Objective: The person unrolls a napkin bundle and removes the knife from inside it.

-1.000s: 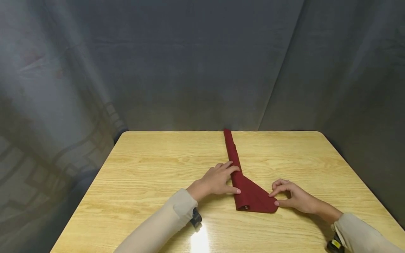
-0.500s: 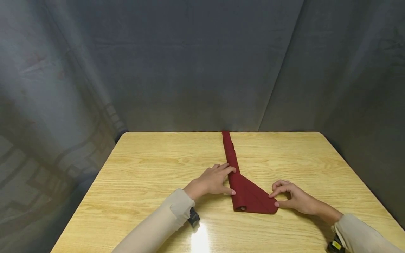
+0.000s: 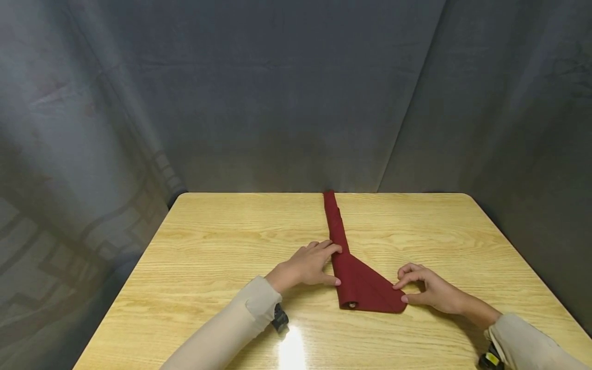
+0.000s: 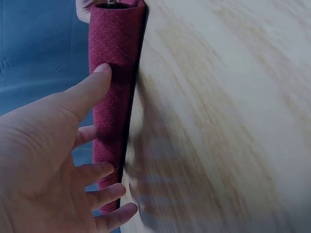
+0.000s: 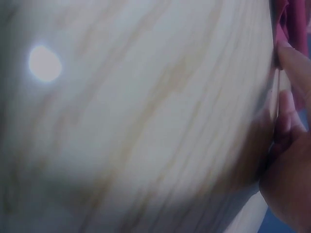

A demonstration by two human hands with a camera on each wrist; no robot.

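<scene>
A dark red napkin, rolled along its left edge into a long tube with a flat triangle remaining at the near end, lies down the middle of the counter. The left hand rests spread, fingers straight against the roll, while the right hand pinches the triangle's near right corner. If the left fingers ease off, I judge the roll could spring loose or skew; no containers are in view.

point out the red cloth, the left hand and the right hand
red cloth (image 3: 363,288), head view, on the flat triangular part near the rolled edge
left hand (image 3: 305,267), head view, on the back of the hand
right hand (image 3: 432,290), head view, on the back of the hand
</scene>
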